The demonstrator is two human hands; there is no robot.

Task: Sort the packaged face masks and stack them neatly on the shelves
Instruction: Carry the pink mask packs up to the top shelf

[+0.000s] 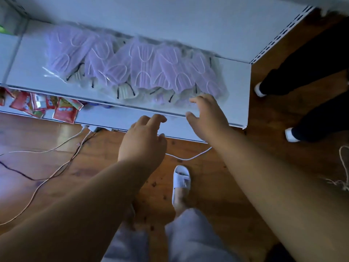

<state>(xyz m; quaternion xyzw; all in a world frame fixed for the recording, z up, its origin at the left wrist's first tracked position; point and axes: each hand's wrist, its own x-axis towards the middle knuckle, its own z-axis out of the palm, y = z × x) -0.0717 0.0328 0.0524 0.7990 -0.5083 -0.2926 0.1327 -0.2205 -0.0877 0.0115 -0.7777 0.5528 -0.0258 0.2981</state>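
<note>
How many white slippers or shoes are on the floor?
3: one slipper between the arms, two white shoes at right beside the shelf; others may be hidden.

The red packets point(64, 112) on the lower shelf point(132, 121) sit half hidden under the upper shelf point(236, 87); their print seems too blurred to read; my right hand point(205, 116) covers the nearest masks point(143, 67).

The scene was dim, with a cool bluish-violet cast over the white shelf point(236, 76). A pale sheen lay on the wooden floor point(28, 133) at the left. Motion blur softened the packaged masks point(136, 67) and the far right corner. Wide-angle distortion bent the shelf edges. The near forearms were dark and shadowed.
</note>
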